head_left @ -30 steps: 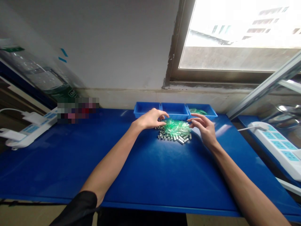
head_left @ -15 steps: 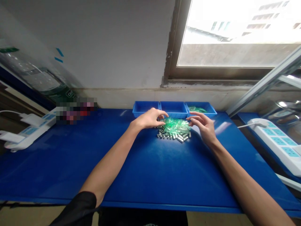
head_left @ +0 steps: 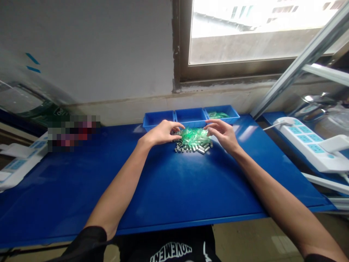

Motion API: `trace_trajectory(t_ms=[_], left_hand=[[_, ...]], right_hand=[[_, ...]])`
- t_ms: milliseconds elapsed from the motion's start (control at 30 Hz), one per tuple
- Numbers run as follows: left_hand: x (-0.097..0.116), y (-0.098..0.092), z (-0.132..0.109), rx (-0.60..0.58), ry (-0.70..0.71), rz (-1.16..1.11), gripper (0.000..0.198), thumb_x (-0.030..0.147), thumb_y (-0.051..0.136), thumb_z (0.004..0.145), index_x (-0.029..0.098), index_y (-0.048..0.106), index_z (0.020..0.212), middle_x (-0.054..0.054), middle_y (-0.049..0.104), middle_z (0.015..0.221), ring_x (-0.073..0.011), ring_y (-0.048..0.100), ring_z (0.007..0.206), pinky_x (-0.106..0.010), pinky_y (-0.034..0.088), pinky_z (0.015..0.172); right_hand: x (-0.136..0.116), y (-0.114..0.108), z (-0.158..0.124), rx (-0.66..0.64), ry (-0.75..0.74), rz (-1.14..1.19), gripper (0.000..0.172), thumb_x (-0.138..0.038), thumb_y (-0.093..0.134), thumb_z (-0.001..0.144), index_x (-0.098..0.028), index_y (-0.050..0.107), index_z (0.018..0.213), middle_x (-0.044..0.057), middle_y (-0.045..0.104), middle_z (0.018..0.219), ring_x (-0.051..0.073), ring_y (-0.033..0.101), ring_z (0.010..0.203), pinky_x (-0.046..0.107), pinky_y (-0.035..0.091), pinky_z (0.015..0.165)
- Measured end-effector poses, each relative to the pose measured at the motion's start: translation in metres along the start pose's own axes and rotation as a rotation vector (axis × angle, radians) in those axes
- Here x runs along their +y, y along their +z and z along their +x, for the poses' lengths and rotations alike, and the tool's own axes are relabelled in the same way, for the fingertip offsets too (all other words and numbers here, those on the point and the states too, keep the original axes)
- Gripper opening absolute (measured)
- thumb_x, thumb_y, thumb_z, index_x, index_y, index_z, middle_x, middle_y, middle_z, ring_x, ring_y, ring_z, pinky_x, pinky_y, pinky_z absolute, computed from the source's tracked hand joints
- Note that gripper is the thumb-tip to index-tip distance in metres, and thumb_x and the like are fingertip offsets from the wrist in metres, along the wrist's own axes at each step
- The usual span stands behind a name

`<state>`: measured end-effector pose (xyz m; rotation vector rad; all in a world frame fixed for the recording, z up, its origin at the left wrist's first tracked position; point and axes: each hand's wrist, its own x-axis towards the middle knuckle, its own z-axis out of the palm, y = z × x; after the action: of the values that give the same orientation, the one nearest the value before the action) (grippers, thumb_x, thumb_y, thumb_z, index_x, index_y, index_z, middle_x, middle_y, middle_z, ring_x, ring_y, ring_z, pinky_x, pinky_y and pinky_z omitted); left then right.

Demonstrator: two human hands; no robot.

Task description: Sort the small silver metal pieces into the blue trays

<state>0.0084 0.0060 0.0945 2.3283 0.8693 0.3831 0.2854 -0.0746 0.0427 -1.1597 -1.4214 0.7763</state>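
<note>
A heap of green, translucent plastic pieces (head_left: 194,137) lies on top of many small metal cylinders (head_left: 201,149) on the blue table. At the heap's left side is my left hand (head_left: 160,133), its thumb and fingers apart around the edge. My right hand (head_left: 224,136) is at the heap's right edge, fingers bent and spread, thumb tip against or just beside the green pieces. I see nothing held in either hand. Some metal pieces behind the left fingers are partly hidden.
Behind the heap stand three joined blue bins; the right bin (head_left: 233,113) holds green pieces. Power strips lie left (head_left: 28,158) and right (head_left: 305,140) of the blue table (head_left: 174,189). A metal frame post (head_left: 294,65) slants up at the right, by the window.
The view has shifted, so table and bins appear further left and higher. My hands stay on either side of the heap, the right fingers slightly closer to it.
</note>
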Motion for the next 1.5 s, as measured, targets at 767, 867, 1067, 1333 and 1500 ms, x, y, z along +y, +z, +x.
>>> trace_trajectory(t_ms=[767,867,1067,1333,1500], left_hand=[[0.011,0.01,0.003,0.035,0.141,0.158,0.04,0.027,0.074,0.085,0.016,0.075,0.124,-0.01,0.076,0.125,-0.0247,0.074,0.107,-0.033,0.056,0.101],[0.012,0.009,0.002,0.026,0.152,0.155,0.04,0.029,0.072,0.088,0.015,0.075,0.125,-0.01,0.076,0.125,-0.0255,0.073,0.111,-0.033,0.055,0.103],[0.009,0.015,0.005,0.037,0.161,0.163,0.042,0.029,0.071,0.089,0.015,0.073,0.129,-0.011,0.074,0.131,-0.0262,0.07,0.121,-0.034,0.052,0.109],[0.007,0.026,0.007,-0.04,0.103,0.16,0.049,0.019,0.069,0.088,0.017,0.068,0.137,-0.01,0.073,0.132,-0.0256,0.071,0.12,-0.034,0.053,0.106],[0.005,0.026,0.007,-0.024,0.126,0.151,0.047,0.015,0.068,0.088,0.015,0.069,0.135,-0.011,0.073,0.133,-0.0255,0.071,0.12,-0.034,0.053,0.107]], right_hand=[[0.006,0.009,-0.003,-0.013,-0.044,-0.082,0.028,-0.041,0.072,0.086,-0.02,0.077,0.103,0.004,0.077,0.084,0.015,0.065,0.062,0.031,0.056,0.06],[0.007,0.009,-0.003,-0.014,-0.038,-0.075,0.028,-0.04,0.072,0.086,-0.019,0.077,0.103,0.004,0.077,0.083,0.015,0.065,0.062,0.03,0.056,0.06],[0.012,0.008,-0.003,-0.026,-0.031,-0.069,0.028,-0.038,0.072,0.086,-0.019,0.077,0.105,0.005,0.078,0.085,0.016,0.067,0.064,0.028,0.056,0.059],[0.013,0.009,-0.003,-0.03,-0.03,-0.075,0.026,-0.037,0.071,0.087,-0.019,0.078,0.105,0.005,0.078,0.086,0.018,0.069,0.069,0.029,0.057,0.061],[0.013,0.009,-0.004,-0.027,-0.033,-0.075,0.026,-0.037,0.072,0.086,-0.019,0.078,0.105,0.005,0.078,0.085,0.017,0.068,0.066,0.029,0.057,0.061]])
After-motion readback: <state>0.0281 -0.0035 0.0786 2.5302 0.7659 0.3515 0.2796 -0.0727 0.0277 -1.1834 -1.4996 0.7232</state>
